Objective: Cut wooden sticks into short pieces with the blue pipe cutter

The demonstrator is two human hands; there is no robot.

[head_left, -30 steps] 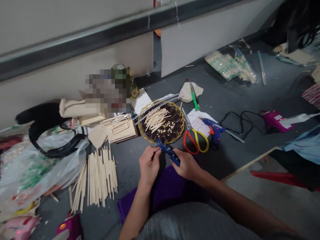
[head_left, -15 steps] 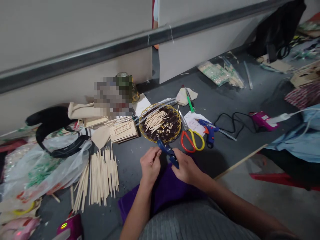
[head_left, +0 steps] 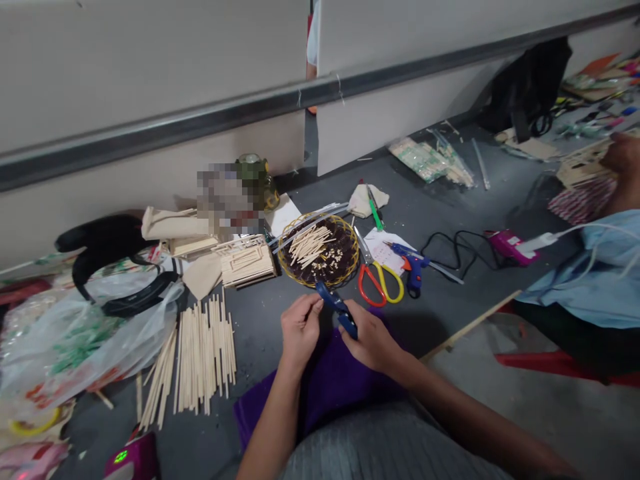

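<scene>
At centre frame, the right hand [head_left: 374, 341] has its grip wrapped round a blue cutter [head_left: 338, 309]. The left hand [head_left: 299, 328] has its grip pinched together at the cutter's tip, just below the basket [head_left: 357, 248].

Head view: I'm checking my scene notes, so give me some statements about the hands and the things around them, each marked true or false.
1. The right hand holds a blue-handled cutter. True.
2. The basket is empty. False: short sticks and small bits lie in it.
3. The scissors lie right of the basket. True.
4. The left hand grips the scissors. False: they lie untouched; the left hand is pinched by the cutter's tip.
5. The long sticks stand upright in a cup. False: they lie flat in a pile, left of the hands.
</scene>
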